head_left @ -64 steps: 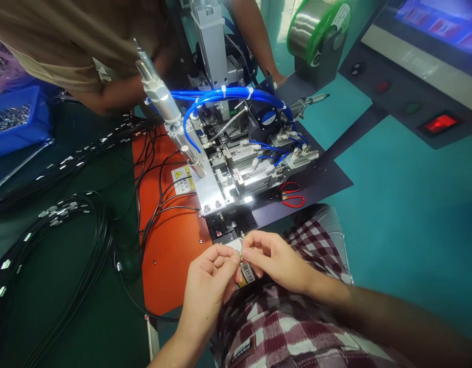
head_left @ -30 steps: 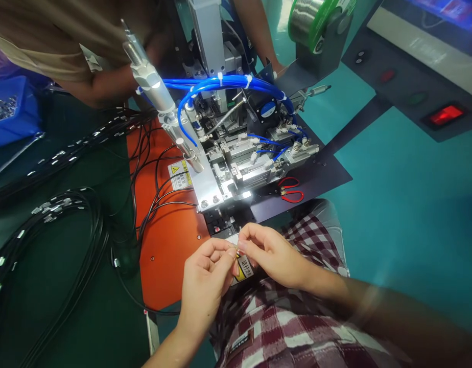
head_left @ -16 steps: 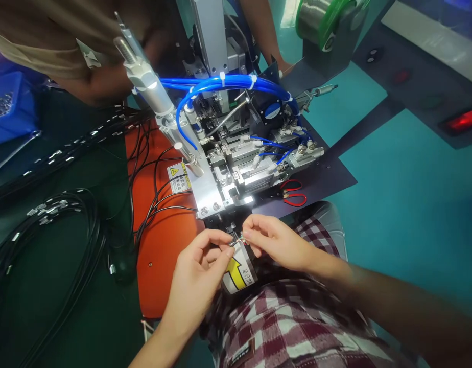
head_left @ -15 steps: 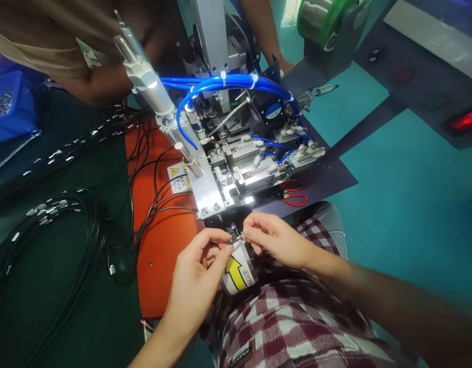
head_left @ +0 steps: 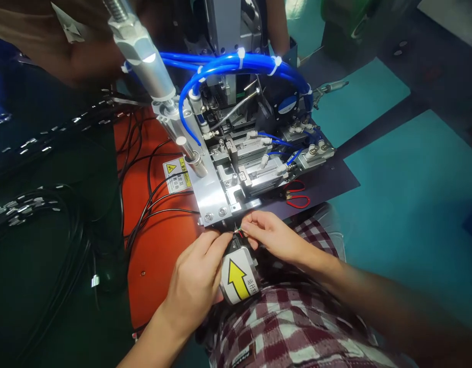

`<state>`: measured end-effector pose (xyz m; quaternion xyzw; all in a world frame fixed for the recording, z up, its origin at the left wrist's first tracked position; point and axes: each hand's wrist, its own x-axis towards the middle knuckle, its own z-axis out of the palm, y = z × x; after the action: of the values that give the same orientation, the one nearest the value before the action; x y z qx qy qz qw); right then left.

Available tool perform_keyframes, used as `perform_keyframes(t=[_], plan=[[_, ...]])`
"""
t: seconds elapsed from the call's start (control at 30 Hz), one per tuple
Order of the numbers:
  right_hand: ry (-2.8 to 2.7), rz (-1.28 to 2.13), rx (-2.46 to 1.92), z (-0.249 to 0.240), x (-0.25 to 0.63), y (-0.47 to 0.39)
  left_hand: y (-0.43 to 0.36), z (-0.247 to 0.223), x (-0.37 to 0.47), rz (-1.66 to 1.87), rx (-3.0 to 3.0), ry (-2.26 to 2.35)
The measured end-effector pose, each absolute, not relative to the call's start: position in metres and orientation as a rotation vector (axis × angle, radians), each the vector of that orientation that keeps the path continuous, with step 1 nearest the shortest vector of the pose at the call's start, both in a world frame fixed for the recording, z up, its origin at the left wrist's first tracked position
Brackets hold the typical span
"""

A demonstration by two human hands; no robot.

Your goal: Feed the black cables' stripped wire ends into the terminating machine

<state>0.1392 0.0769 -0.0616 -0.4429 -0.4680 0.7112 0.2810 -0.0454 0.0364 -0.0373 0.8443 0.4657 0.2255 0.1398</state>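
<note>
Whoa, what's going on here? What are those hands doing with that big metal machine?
A person's left hand and right hand are pinching some thin coloured wires between them, right at the front edge of the metal machine. A label with a yellow arrow shows just below the wires. The red-handled tool lies beside the machine, with neither hand on it.

glare on metal plate (head_left: 206, 191), dim blurred edges

Hands (head_left: 274, 237) nearer machine (head_left: 259, 176) (arrow (head_left: 238, 278) unobscured)
</note>
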Motion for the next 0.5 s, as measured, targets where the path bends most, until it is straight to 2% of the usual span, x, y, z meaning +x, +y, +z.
perform_keyframes(t=[0.5], plan=[[-1.217,1.943,-1.232,-0.0651,0.1375,0.0749,0.0395,-0.0443,-0.0566,0.556,2.78,1.166]])
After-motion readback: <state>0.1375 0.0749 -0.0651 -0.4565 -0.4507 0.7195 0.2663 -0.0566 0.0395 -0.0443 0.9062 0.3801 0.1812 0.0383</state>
